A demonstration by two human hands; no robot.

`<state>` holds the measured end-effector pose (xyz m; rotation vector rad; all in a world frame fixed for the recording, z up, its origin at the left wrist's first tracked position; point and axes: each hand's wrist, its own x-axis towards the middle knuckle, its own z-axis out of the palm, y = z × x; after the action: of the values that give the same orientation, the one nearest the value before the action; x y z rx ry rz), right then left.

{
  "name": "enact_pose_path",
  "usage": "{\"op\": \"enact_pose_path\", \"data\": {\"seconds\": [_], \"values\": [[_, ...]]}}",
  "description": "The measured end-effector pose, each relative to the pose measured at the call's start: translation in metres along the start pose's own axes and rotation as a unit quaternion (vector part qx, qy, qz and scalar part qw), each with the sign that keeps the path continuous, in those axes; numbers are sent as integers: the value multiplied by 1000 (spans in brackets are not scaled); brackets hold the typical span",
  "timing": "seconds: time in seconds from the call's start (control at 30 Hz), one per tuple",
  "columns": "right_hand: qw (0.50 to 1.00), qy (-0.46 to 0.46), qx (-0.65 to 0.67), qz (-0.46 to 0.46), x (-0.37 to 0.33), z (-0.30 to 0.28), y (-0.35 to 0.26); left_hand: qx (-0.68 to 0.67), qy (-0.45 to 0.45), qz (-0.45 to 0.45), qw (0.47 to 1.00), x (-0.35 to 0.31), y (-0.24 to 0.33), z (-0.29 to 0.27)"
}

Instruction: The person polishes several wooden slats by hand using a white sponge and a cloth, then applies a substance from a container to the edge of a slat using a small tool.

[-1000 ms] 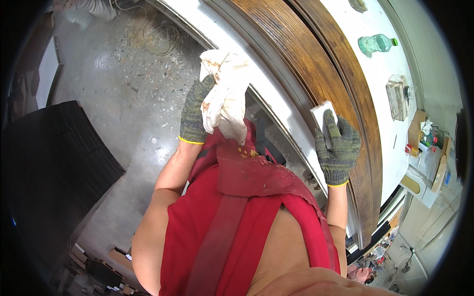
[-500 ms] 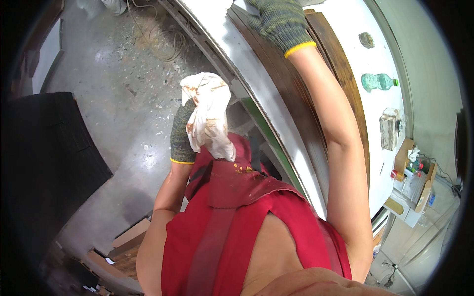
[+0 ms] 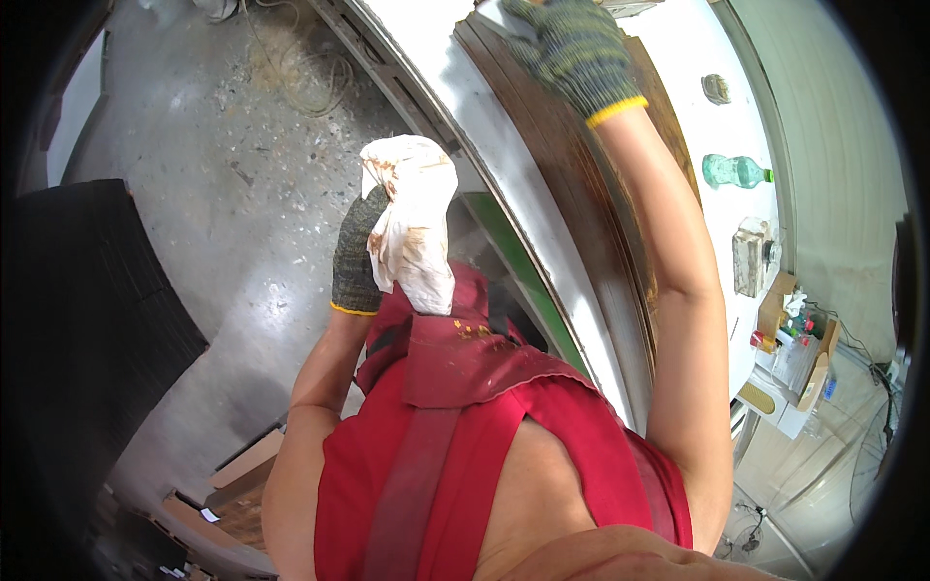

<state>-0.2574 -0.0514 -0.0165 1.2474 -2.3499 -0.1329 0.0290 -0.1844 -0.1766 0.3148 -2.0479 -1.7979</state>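
My left hand (image 3: 356,259), in a dark knitted work glove with a yellow cuff, grips a bunched white cloth (image 3: 421,218) with brown stains. It hangs in front of my red apron, beside the table edge. My right hand (image 3: 578,60), in a matching glove, reaches out over long dark-brown wooden boards (image 3: 538,136) lying side by side on the white table (image 3: 421,53). Its fingers are closed on a pale, flat piece (image 3: 496,19) at the boards' far end. The glove partly hides that piece, and its kind does not show.
On the table's right stand a greenish plastic bottle (image 3: 734,171) lying on its side, a small round item (image 3: 716,89) and a smeared square can (image 3: 751,259). A cluttered box (image 3: 799,373) sits beyond. A black sheet-like mass (image 3: 92,310) and a coiled cable (image 3: 329,92) are at left.
My right hand has shifted slightly right and nearer along the boards, still holding the pale piece. My left hand keeps its grip on the cloth, almost unmoved. The view has turned a little.
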Motion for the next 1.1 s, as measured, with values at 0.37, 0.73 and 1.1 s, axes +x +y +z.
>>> {"op": "enact_pose_path", "data": {"seconds": [0.37,0.73,1.1], "values": [[995,-96,-19,19,-65,-38,-1,97,0,45,994,-7,-17,5],[900,-73,305,301,-305,-112,10,-224,-116,98,963,46,79,73],[646,235,347,637,-435,-65,-5,140,-379,461,790,69,61,244]]}}
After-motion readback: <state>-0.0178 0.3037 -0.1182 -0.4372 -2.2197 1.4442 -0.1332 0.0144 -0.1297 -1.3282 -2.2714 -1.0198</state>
